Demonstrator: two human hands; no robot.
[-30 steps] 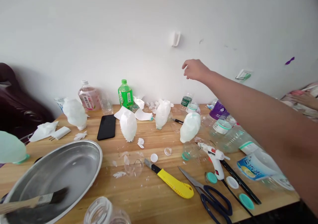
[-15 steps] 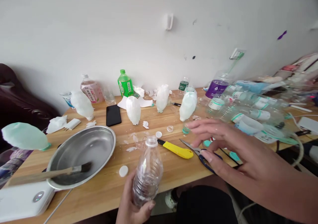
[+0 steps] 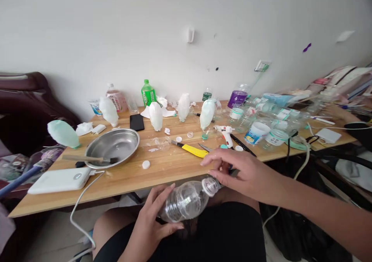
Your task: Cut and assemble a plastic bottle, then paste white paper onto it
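Note:
My left hand [image 3: 151,219] is wrapped round a clear, empty plastic bottle [image 3: 186,201] that lies tilted over my lap, its open neck pointing right. My right hand [image 3: 241,171] hovers just right of the bottle's neck, fingers spread and holding nothing, its fingertips close to the mouth. Both hands are in front of the near edge of the wooden table [image 3: 162,171]. A yellow utility knife [image 3: 192,149] and scissors [image 3: 207,148] lie on the table just beyond my right hand.
On the table are a steel bowl [image 3: 114,146] with a brush, a white power bank [image 3: 59,178] with a cable, a black phone [image 3: 136,122], a glue gun [image 3: 225,133], several paper-covered bottles, loose caps and many empty bottles at the right. A dark armchair [image 3: 26,107] stands left.
The view has pulled back from the table. The bottle has dropped from upright above the table edge to lying tilted over my lap, and my right hand has come in to its neck.

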